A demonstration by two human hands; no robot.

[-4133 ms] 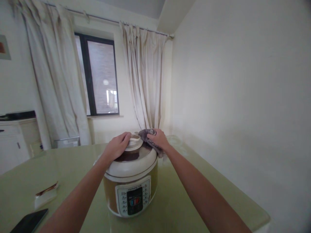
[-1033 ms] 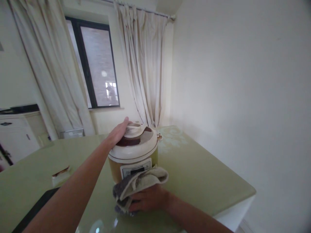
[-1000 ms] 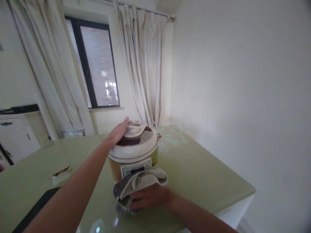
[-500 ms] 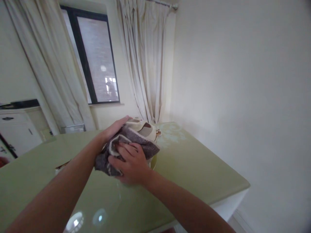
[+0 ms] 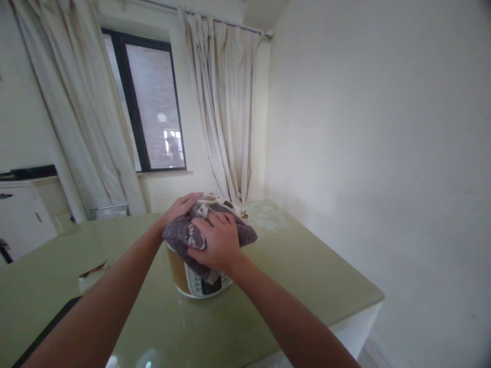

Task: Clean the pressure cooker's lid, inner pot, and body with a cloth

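Note:
A rice cooker (image 5: 179,268) stands upright on the table, with a gold and white body, buttons and a dark display (image 5: 210,285) low on its front. A grey-brown cloth (image 5: 178,234) lies bunched over its lid and hangs down the front. My right hand (image 5: 218,240) presses on top of the cloth, fingers curled into its folds. At the far left of the lid, my left hand (image 5: 182,207) rests with fingers stretched along the edge. Most of the lid is hidden under the cloth and hands.
The green-topped table (image 5: 307,276) runs to the wall on the right. A small white item with a brown edge (image 5: 91,269) lies to the left, and a dark flat object (image 5: 53,324) is partly behind my left forearm. Curtains (image 5: 230,102) and a window are beyond.
My right hand has moved with the cloth from the cooker's front left up onto the lid, exposing the control panel. My left hand stays at the lid's left side. The view has shifted slightly.

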